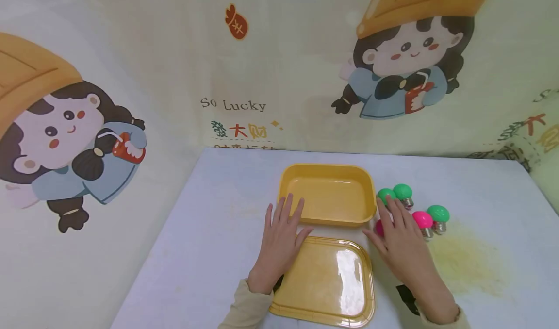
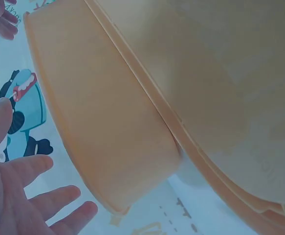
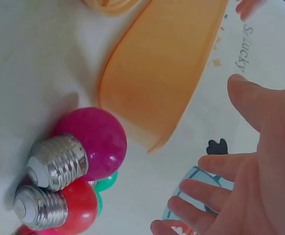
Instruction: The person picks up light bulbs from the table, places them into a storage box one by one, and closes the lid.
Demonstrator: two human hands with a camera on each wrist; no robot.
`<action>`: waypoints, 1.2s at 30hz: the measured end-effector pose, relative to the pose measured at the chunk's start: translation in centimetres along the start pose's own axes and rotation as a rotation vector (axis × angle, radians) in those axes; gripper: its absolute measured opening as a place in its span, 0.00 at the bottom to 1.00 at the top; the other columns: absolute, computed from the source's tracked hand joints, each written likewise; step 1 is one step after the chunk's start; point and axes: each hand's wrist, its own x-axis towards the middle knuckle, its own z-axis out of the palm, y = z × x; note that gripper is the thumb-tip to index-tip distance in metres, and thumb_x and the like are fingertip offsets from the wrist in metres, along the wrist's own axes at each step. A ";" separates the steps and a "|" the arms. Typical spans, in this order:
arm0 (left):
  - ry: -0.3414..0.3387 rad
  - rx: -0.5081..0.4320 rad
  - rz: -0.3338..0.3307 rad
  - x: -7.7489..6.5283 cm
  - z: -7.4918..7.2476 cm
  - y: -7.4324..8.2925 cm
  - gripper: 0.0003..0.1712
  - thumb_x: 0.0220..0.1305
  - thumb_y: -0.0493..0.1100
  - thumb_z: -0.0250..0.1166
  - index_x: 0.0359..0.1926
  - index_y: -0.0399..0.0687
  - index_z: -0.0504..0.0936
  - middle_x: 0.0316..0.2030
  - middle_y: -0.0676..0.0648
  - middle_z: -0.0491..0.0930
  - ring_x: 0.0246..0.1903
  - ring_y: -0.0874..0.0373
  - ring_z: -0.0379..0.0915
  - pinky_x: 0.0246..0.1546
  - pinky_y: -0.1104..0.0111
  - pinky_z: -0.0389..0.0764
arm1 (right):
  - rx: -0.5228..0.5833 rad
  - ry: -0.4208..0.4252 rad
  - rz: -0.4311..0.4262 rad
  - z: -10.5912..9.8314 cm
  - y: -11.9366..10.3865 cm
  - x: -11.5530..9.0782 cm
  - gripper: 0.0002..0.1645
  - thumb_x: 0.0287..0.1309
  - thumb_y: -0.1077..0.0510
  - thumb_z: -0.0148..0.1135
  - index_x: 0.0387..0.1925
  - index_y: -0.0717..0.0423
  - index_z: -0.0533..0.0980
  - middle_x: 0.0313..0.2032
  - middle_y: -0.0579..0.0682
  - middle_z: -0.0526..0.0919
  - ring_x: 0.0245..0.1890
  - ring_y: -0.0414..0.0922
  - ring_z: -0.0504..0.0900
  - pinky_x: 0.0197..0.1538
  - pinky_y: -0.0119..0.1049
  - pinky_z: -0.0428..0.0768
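Observation:
An orange-yellow plastic tub [image 1: 336, 193] stands on the table with nothing inside, and its matching flat lid [image 1: 314, 280] lies in front of it. My left hand [image 1: 281, 239] hovers with spread fingers over the tub's front left corner and the lid's edge. Beside the tub's right end, my right hand [image 1: 406, 241] is held with fingers extended above several light bulbs, partly hiding some. A green bulb [image 1: 438, 214] and a pink bulb [image 1: 422, 220] show to its right. The right wrist view shows a magenta bulb [image 3: 96, 142] and a red bulb [image 3: 81, 208] with silvery screw bases.
The white tabletop [image 1: 196, 251] carries a yellowish stain [image 1: 471, 261] at the right. A wall covering [image 1: 297, 67] with cartoon figures and lettering encloses the back and sides. A small black object [image 1: 408, 299] shows by the right wrist.

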 end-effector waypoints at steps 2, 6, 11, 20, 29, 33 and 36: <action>0.000 -0.014 -0.006 0.1 0.1 -0.1 0.39 0.73 0.62 0.51 0.77 0.53 0.56 0.75 0.40 0.55 0.74 0.44 0.52 0.73 0.45 0.52 | 0.006 0.012 -0.012 -0.1 0.2 0.2 0.49 0.62 0.41 0.63 0.73 0.65 0.57 0.71 0.68 0.60 0.70 0.66 0.58 0.74 0.59 0.54; 0.002 -0.031 -0.011 0.3 0.0 -0.4 0.38 0.74 0.62 0.50 0.77 0.53 0.56 0.75 0.39 0.56 0.73 0.44 0.54 0.73 0.47 0.56 | 0.012 0.024 -0.009 -0.3 0.5 0.5 0.49 0.57 0.44 0.68 0.70 0.68 0.62 0.68 0.69 0.63 0.67 0.67 0.61 0.68 0.64 0.63; 0.016 -0.084 -0.013 0.6 -0.4 -0.7 0.37 0.75 0.61 0.50 0.77 0.53 0.56 0.74 0.38 0.57 0.72 0.44 0.55 0.72 0.49 0.59 | 0.013 0.050 0.003 -0.5 1.1 0.6 0.48 0.53 0.47 0.72 0.66 0.70 0.65 0.64 0.69 0.67 0.63 0.68 0.65 0.62 0.67 0.68; 0.041 -0.111 -0.014 0.8 -0.7 -1.3 0.36 0.74 0.60 0.51 0.76 0.51 0.59 0.72 0.37 0.61 0.71 0.44 0.57 0.70 0.51 0.61 | 0.086 0.023 0.095 -1.4 1.5 0.5 0.43 0.55 0.49 0.72 0.64 0.68 0.65 0.62 0.70 0.67 0.61 0.69 0.65 0.58 0.71 0.68; 0.059 -0.163 -0.035 1.1 -0.5 -2.0 0.35 0.75 0.59 0.50 0.75 0.49 0.61 0.71 0.37 0.61 0.70 0.44 0.58 0.69 0.50 0.62 | 0.027 -0.046 0.179 -1.6 2.4 0.2 0.46 0.54 0.51 0.73 0.67 0.70 0.63 0.61 0.73 0.65 0.59 0.71 0.64 0.55 0.73 0.69; 0.058 -0.168 -0.049 1.4 -0.6 -2.3 0.35 0.75 0.59 0.51 0.75 0.48 0.61 0.71 0.38 0.62 0.70 0.45 0.58 0.70 0.50 0.62 | 0.022 -0.028 0.168 -1.7 3.1 0.1 0.45 0.54 0.53 0.72 0.65 0.74 0.63 0.60 0.74 0.66 0.58 0.71 0.65 0.55 0.72 0.70; 0.061 -0.161 -0.052 1.6 -0.6 -2.5 0.34 0.75 0.58 0.51 0.75 0.47 0.62 0.71 0.39 0.62 0.70 0.45 0.58 0.70 0.50 0.63 | 0.022 -0.007 0.155 -1.8 3.8 -0.1 0.44 0.54 0.54 0.72 0.63 0.77 0.64 0.58 0.75 0.67 0.56 0.71 0.66 0.53 0.71 0.71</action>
